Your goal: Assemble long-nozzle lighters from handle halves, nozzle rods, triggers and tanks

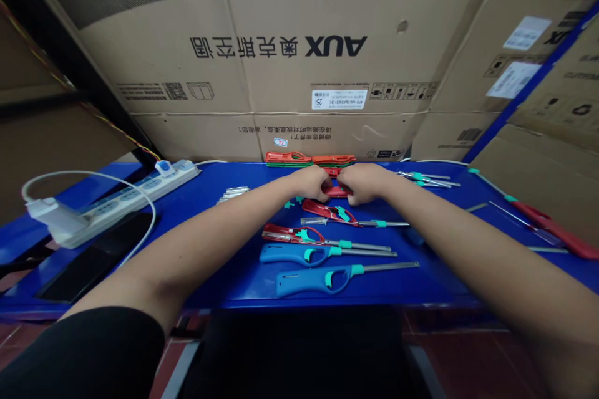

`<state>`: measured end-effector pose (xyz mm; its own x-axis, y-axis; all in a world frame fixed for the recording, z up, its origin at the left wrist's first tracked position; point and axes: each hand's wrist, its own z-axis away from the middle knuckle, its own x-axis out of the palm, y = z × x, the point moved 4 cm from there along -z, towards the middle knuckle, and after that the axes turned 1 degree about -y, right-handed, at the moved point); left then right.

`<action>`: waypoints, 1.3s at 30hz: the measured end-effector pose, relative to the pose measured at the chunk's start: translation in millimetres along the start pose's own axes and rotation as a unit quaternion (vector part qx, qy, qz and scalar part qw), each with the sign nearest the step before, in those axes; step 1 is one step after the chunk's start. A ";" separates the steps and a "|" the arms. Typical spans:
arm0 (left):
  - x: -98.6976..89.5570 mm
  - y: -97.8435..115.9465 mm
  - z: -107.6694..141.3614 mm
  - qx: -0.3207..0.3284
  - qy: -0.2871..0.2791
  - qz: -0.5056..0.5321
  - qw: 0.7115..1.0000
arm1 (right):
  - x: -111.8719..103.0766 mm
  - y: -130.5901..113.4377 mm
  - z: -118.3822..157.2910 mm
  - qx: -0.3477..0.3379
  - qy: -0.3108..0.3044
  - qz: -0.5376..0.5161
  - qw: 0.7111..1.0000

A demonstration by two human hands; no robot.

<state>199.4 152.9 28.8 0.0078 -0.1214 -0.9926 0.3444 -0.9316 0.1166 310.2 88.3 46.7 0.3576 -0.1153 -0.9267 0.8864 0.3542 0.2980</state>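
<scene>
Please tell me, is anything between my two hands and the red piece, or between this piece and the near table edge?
Nothing visible separates the left hand or right hand from the red piece; both touch it. Toward the near table edge, two open red lighters, then two blue lighters, lie in between.

Both arms out toward the counter's far edge, converging. My left hand (312, 183) and right hand (361, 184) sit close together, knuckles up, fingers curled down. Forearms bare, left sleeve (88, 352) black.
</scene>
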 end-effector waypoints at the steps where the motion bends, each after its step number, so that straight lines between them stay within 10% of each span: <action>1: 0.5 0.1 0.5 0.000 0.003 -0.001 1.000 | -0.2 0.9 0.1 -0.003 0.001 -0.003 1.000; 14: -21.7 -18.3 9.5 -0.022 0.126 0.010 0.992 | -18.6 38.4 4.5 -0.071 0.126 -0.131 0.981; 23: -54.8 -24.4 60.2 -0.106 0.312 0.053 0.943 | -7.8 42.4 -23.6 0.111 0.212 -0.051 0.970; 30: -28.6 0.8 114.1 0.002 0.149 0.142 0.979 | 6.8 33.1 -29.6 0.094 0.139 -0.043 0.985; 39: 9.3 31.9 107.9 0.148 0.004 0.166 0.975 | 9.4 -11.0 25.3 0.050 0.033 -0.266 0.962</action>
<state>109.1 85.0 27.0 0.0809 -0.4306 -0.8989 0.0349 -0.9001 0.4343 311.2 59.8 40.5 -0.1715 -0.1959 -0.9655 0.9638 0.1697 -0.2056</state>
